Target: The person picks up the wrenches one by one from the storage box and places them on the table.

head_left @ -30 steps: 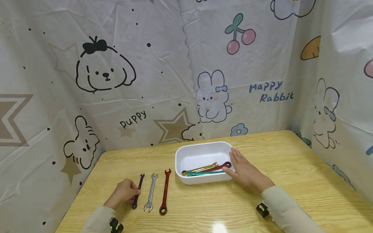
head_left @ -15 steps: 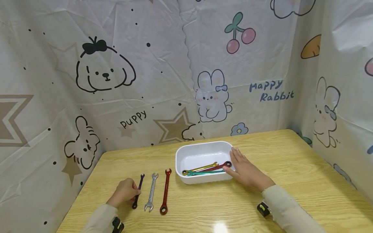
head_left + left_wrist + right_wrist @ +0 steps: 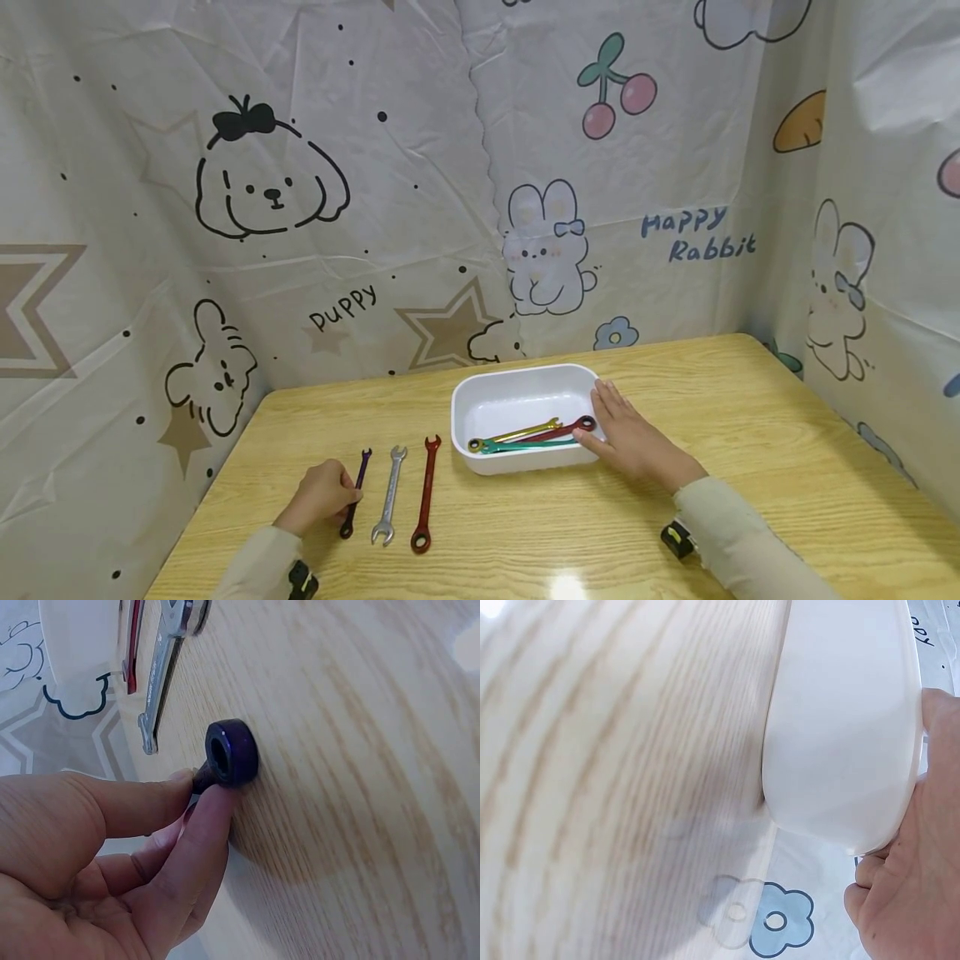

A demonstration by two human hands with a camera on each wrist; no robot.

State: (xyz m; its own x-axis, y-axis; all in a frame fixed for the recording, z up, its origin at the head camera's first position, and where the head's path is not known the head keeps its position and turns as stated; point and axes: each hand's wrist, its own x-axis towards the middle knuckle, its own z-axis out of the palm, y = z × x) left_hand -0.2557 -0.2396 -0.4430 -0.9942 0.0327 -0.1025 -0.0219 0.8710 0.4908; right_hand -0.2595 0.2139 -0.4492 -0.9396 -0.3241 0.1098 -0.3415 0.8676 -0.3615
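My left hand (image 3: 318, 494) pinches the small purple wrench (image 3: 355, 492) that lies on the wooden table (image 3: 600, 533); in the left wrist view thumb and finger close on its shaft just behind the ring end (image 3: 231, 752). Beside it lie a silver wrench (image 3: 388, 506) and a red wrench (image 3: 424, 504). My right hand (image 3: 628, 435) rests flat against the right end of the white tub (image 3: 517, 392), its fingers straight. Inside the tub lie a green, a gold and a dark red wrench (image 3: 525, 435). The right wrist view shows the tub's outer wall (image 3: 840, 727) against my palm.
Cartoon-printed sheets (image 3: 450, 167) wall in the table at the back and both sides. Bare wood stretches to the right of the tub and along the near edge.
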